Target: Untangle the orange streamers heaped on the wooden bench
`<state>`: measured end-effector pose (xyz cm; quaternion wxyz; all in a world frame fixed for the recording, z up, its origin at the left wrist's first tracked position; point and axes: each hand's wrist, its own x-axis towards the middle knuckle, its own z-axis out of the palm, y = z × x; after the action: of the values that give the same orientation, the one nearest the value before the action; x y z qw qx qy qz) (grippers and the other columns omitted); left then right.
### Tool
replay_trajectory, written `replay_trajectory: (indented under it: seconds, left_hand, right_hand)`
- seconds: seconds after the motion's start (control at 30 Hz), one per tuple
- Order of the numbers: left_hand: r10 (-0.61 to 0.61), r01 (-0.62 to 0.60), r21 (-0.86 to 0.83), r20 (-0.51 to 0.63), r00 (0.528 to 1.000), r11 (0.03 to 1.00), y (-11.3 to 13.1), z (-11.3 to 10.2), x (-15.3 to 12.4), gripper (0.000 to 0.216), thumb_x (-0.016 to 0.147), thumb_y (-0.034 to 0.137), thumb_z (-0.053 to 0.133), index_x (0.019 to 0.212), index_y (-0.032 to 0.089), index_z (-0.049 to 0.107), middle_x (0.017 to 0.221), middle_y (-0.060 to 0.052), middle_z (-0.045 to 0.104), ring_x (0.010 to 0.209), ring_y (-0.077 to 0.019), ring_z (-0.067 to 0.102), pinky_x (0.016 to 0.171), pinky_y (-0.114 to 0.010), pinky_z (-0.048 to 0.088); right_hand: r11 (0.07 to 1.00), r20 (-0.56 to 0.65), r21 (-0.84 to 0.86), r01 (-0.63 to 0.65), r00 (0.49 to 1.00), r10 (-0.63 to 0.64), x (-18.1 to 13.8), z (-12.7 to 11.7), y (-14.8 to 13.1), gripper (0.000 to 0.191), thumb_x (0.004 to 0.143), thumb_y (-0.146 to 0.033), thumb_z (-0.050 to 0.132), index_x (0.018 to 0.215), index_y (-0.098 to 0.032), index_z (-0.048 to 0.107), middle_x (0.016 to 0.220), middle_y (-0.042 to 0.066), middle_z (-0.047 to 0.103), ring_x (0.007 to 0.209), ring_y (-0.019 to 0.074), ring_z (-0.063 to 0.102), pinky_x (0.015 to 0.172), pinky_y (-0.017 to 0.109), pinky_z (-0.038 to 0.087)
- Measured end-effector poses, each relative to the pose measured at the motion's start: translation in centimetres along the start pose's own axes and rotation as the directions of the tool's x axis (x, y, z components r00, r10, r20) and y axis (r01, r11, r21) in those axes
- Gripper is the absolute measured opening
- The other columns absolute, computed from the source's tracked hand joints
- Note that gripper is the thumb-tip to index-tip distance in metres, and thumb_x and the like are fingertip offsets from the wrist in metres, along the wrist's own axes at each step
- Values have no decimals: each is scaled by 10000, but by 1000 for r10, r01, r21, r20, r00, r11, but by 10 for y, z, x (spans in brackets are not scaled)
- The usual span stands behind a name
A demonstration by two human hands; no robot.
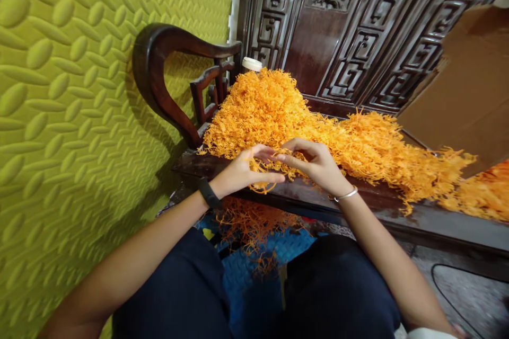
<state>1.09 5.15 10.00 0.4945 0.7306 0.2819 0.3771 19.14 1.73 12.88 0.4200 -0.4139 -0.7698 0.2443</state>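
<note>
A big heap of thin orange strands point(286, 111) lies across the seat of a dark carved wooden bench point(437, 222). My left hand point(246, 169) and my right hand point(314, 164) meet at the heap's front edge. Both have fingers curled and pinched round a small bunch of orange strands point(274, 169) held between them. My left wrist wears a black band, my right wrist a thin silver bangle. More loose orange strands point(250, 228) lie below the bench edge, between my knees in dark blue trousers.
A padded yellow-green wall point(71, 116) fills the left. The bench's curved armrest point(159, 63) stands at the heap's left, with a white lid point(252, 64) behind it. A brown cardboard sheet point(465, 90) leans at the right. A blue mat point(254, 275) covers the floor.
</note>
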Motion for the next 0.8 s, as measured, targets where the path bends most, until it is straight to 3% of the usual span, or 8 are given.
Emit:
replay_trajectory:
  seconds: [0.2, 0.37, 0.53, 0.8]
  left_hand:
    - [34, -36, -147, -14, 999, 989, -3, 15, 0, 485, 607, 277, 767, 1047, 169, 595, 1118, -73, 627, 1053, -224, 554, 933, -384, 410]
    - [-39, 41, -275, 15, 999, 961, -2, 13, 0, 367, 632, 239, 739, 965, 134, 626, 998, -59, 657, 909, -174, 599, 850, -343, 455]
    - [-58, 51, -267, -17, 998, 962, 0, 11, 0, 196, 640, 246, 731, 777, 129, 654, 804, -16, 666, 779, -145, 598, 794, -323, 467]
    - [-17, -20, -341, -104, 994, 940, 2, 14, 0, 258, 628, 282, 742, 834, 142, 673, 913, -41, 687, 898, -171, 596, 877, -339, 433]
  right_hand:
    - [994, -71, 49, 101, 993, -97, 3, 14, 1, 67, 744, -266, 692, 786, -213, 689, 822, 12, 523, 844, 150, 502, 791, 330, 406]
    - [993, -20, 118, 20, 1000, -18, 4, 17, 2, 70, 764, -263, 670, 793, -199, 673, 768, 6, 554, 752, 136, 512, 745, 319, 411]
    - [984, -120, 175, -18, 992, 39, 5, 23, 3, 74, 766, -284, 658, 770, -211, 651, 820, 15, 577, 831, 153, 534, 811, 328, 423]
    - [921, -86, 385, -62, 991, 102, 7, 34, 8, 101, 820, -290, 575, 854, -262, 666, 986, 2, 591, 1001, 147, 541, 913, 323, 427]
